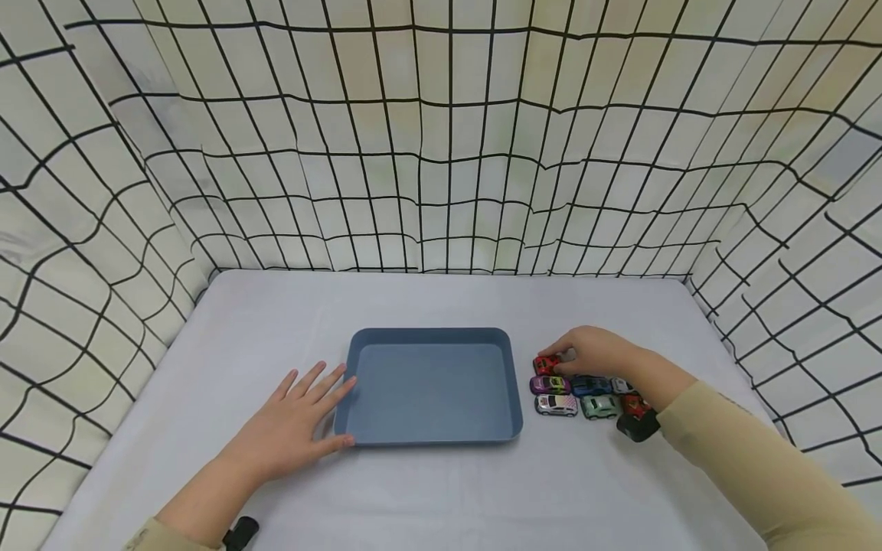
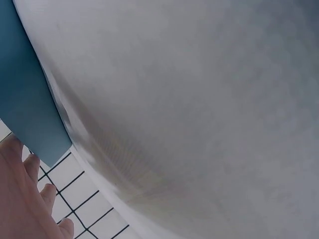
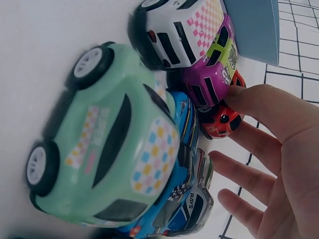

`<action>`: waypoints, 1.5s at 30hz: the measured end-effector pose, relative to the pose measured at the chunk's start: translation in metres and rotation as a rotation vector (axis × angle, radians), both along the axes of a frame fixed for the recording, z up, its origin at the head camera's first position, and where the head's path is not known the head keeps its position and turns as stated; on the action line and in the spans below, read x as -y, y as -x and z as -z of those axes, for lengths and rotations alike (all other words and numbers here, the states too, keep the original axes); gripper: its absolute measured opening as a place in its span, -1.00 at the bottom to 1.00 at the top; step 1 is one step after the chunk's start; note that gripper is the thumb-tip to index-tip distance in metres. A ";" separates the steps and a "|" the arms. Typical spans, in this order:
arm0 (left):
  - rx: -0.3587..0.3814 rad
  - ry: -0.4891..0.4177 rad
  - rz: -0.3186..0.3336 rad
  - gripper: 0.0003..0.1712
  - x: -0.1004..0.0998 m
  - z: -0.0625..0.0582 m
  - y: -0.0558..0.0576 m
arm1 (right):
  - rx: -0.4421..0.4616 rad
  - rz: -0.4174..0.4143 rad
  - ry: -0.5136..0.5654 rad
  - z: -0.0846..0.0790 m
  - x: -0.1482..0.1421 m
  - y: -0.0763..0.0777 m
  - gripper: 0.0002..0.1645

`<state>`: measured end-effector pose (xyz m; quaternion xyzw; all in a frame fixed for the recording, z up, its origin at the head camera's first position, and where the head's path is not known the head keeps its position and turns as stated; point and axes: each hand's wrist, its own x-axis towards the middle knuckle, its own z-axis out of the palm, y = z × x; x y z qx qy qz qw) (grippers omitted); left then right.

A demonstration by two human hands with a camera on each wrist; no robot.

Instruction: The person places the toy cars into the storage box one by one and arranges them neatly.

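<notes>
My right hand (image 1: 601, 356) pinches a small red toy car (image 1: 547, 365) at the far left of a cluster of toy cars, beside the blue tray. In the right wrist view the thumb and index finger lie on either side of this red car (image 3: 223, 121); the other fingers are spread. Nearest it are a purple-and-lime toy car (image 1: 549, 385) and a dark blue toy car (image 1: 590, 386). My left hand (image 1: 292, 425), fingers spread, rests at the left rim of the blue-grey tray (image 1: 430, 394), which holds nothing.
Also in the cluster are a white checkered toy car (image 1: 555, 405), a mint green toy car (image 1: 599, 407), a silver toy car (image 1: 622, 387) and another red toy car (image 1: 635, 405), partly hidden by the wrist. White cloth (image 1: 441, 490) covers the table; black-gridded white curtains (image 1: 468, 130) surround it.
</notes>
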<state>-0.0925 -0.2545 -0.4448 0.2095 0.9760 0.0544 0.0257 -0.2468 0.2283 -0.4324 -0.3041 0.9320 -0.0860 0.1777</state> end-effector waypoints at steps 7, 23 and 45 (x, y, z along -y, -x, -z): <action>-0.008 0.000 0.001 0.01 0.000 -0.001 0.000 | 0.022 0.002 0.052 0.003 0.000 0.002 -0.61; -0.009 0.002 0.002 0.03 -0.002 0.001 0.002 | 0.185 0.130 0.201 0.001 -0.011 0.007 -0.56; -0.003 -0.014 0.008 0.01 -0.002 -0.001 0.000 | 0.298 0.195 0.361 -0.024 0.005 0.008 -0.44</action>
